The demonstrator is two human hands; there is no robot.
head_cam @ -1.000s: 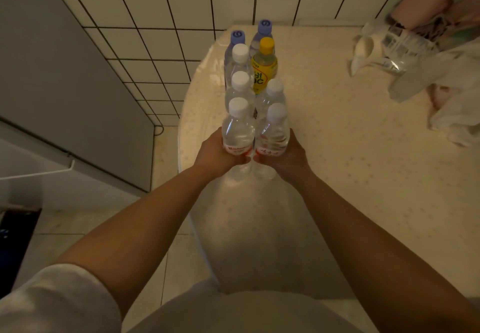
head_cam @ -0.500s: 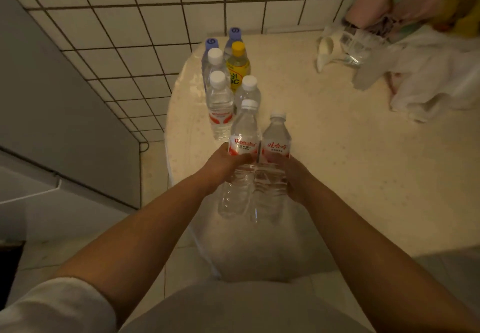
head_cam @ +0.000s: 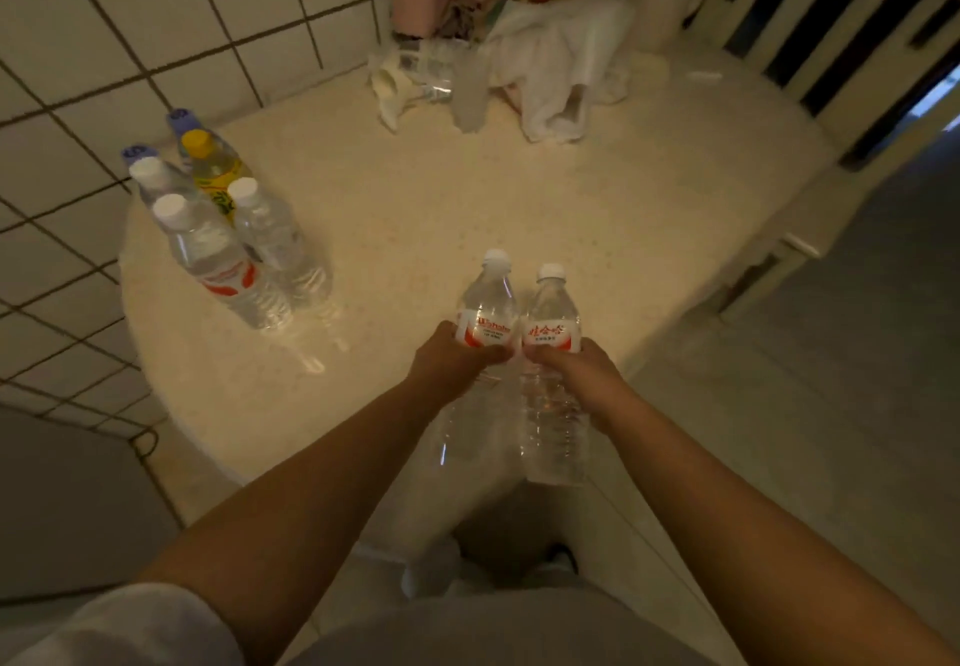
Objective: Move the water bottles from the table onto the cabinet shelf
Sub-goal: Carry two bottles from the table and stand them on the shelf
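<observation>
My left hand grips a clear water bottle with a white cap and a red-and-white label. My right hand grips a second bottle of the same kind. Both bottles are upright, side by side, lifted over the near edge of the round cream table. Several bottles remain standing at the table's left rim: a clear one with a red label, another clear one, a yellow-capped yellow one and blue-capped ones behind. No cabinet shelf is in view.
A tiled wall runs along the left and back. A heap of white cloth and plastic lies at the table's far side. A pale slatted chair stands at the right. Bare floor lies to the right.
Both hands lifted the two front bottles off the table and drew them back toward me. My view has swung to the right, so the remaining bottles now sit at the left.
</observation>
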